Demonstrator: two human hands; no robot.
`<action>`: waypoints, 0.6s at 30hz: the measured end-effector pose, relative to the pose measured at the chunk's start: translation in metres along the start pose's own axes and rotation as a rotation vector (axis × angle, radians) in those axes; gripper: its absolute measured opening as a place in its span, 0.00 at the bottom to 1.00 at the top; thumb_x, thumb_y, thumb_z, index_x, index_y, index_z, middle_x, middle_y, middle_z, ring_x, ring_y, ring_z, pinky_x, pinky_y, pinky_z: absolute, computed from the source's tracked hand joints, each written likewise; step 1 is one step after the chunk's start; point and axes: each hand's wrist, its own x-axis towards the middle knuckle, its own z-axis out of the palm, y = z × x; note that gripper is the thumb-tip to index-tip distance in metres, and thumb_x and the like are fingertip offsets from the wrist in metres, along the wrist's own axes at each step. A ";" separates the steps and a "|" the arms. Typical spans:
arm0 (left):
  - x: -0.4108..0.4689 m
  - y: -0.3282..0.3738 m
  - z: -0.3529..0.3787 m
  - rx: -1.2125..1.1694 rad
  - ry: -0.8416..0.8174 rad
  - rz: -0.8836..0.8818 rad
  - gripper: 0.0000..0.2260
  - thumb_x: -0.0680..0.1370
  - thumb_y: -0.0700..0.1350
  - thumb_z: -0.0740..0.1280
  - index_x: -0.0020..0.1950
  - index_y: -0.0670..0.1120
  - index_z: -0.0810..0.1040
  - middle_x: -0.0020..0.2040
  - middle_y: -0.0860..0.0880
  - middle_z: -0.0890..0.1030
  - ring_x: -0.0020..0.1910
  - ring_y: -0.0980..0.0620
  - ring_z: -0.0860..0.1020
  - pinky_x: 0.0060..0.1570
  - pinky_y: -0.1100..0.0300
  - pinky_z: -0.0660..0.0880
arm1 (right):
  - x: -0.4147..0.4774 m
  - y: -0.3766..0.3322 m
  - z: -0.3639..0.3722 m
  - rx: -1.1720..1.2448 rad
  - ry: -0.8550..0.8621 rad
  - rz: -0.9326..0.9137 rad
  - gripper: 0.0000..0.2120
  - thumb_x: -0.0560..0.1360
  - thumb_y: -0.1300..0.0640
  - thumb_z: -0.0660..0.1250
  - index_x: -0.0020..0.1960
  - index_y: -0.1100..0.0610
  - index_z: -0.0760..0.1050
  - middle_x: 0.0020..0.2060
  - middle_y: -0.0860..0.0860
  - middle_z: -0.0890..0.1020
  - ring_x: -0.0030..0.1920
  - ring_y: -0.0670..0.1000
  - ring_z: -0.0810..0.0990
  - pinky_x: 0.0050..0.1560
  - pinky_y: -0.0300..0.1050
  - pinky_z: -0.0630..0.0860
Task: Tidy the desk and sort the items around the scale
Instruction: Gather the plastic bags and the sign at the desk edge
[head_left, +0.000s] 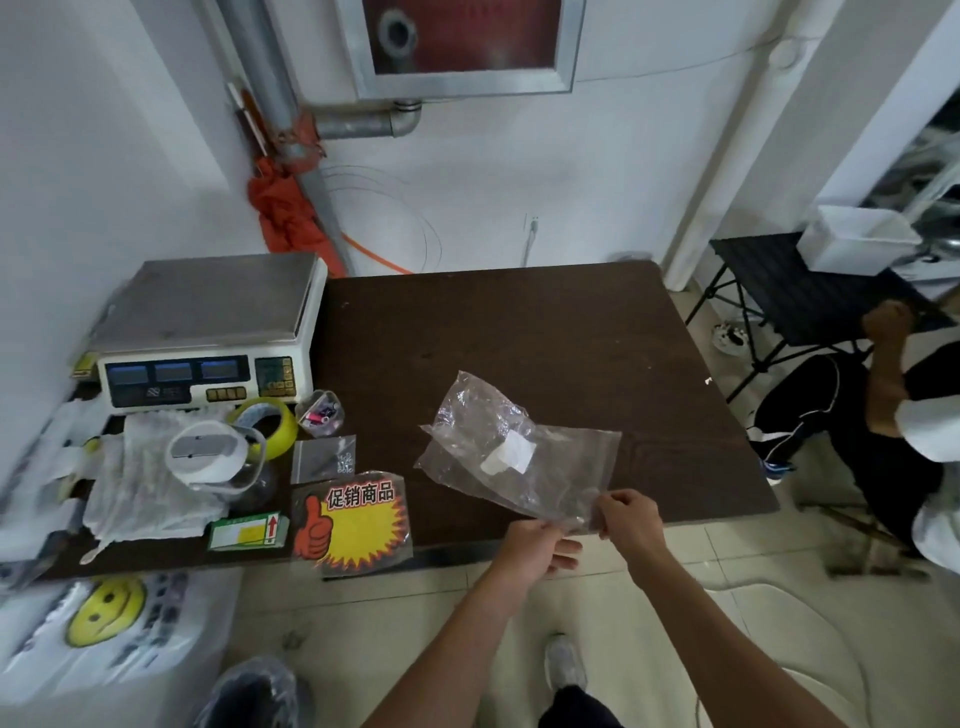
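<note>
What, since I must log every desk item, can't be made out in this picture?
Head view only:
- scale display: digits blurred, unreadable.
- white patch on the clear bag: any print too small.
- small zip bag: contents too tiny to identify.
- white plastic bags: cut off by the left edge.
</note>
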 end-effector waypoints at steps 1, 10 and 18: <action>0.000 0.004 0.004 0.003 0.008 -0.005 0.14 0.80 0.53 0.65 0.58 0.46 0.82 0.47 0.50 0.88 0.43 0.51 0.85 0.46 0.59 0.74 | 0.004 -0.002 -0.002 -0.017 -0.009 -0.002 0.06 0.75 0.57 0.68 0.44 0.58 0.81 0.37 0.55 0.84 0.39 0.56 0.83 0.42 0.52 0.79; 0.009 0.035 0.042 0.186 -0.113 -0.061 0.23 0.81 0.48 0.63 0.76 0.49 0.67 0.55 0.51 0.81 0.39 0.56 0.82 0.38 0.62 0.70 | 0.048 -0.028 -0.021 -0.123 -0.110 -0.075 0.14 0.76 0.54 0.69 0.59 0.58 0.75 0.46 0.55 0.83 0.45 0.56 0.83 0.47 0.56 0.82; 0.011 0.050 0.037 0.095 -0.052 -0.062 0.10 0.77 0.49 0.62 0.52 0.47 0.80 0.42 0.50 0.87 0.37 0.56 0.82 0.41 0.60 0.69 | 0.057 -0.062 -0.025 -0.141 -0.117 -0.286 0.23 0.76 0.53 0.72 0.66 0.54 0.67 0.49 0.48 0.79 0.45 0.48 0.80 0.42 0.46 0.78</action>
